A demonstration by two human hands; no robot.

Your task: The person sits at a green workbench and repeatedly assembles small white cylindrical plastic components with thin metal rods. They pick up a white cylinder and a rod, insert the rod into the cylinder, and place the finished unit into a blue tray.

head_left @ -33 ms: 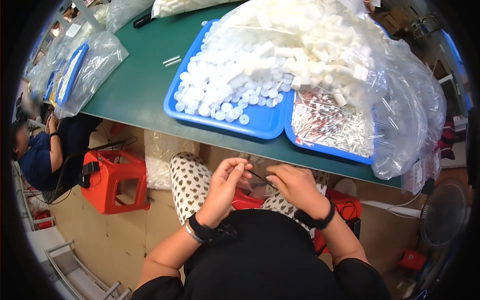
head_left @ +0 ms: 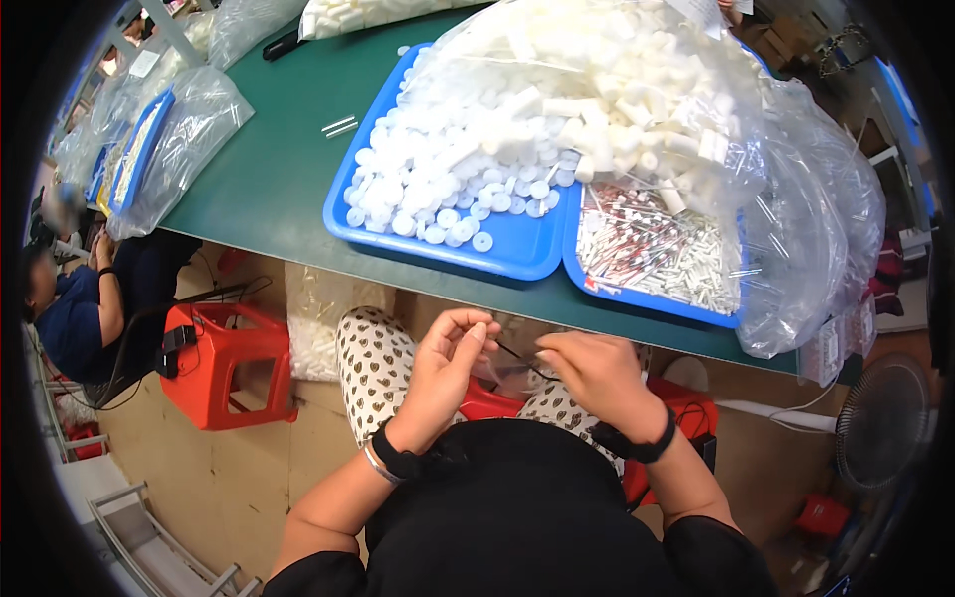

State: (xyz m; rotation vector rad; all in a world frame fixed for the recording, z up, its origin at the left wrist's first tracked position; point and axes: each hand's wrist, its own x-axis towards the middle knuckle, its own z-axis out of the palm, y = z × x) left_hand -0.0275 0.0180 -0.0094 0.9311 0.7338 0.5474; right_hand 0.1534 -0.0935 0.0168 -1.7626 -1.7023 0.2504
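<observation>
Over my lap, just below the table's front edge, my left hand (head_left: 453,363) is closed in a pinch, thumb against forefinger. A thin black cord (head_left: 522,360) slants from its fingertips down toward my right hand (head_left: 597,373). The right fingers are curled together, palm down, and whatever is in them is hidden. Beyond my hands, a blue tray (head_left: 517,261) holds many white translucent plastic discs (head_left: 438,199). Beside it, another blue tray (head_left: 657,304) contains small white tubes and thin red-and-white pieces (head_left: 652,244).
A large clear bag of cream foam cylinders (head_left: 637,90) lies over both trays on the green table (head_left: 254,184). Two clear rods (head_left: 339,127) rest left of the trays. A red stool (head_left: 229,363) and a seated person (head_left: 85,298) are at left, a fan (head_left: 881,423) at right.
My right hand has shifted slightly right and down, away from the left fingertips. The left hand keeps its pinch, and the trays look the same.
</observation>
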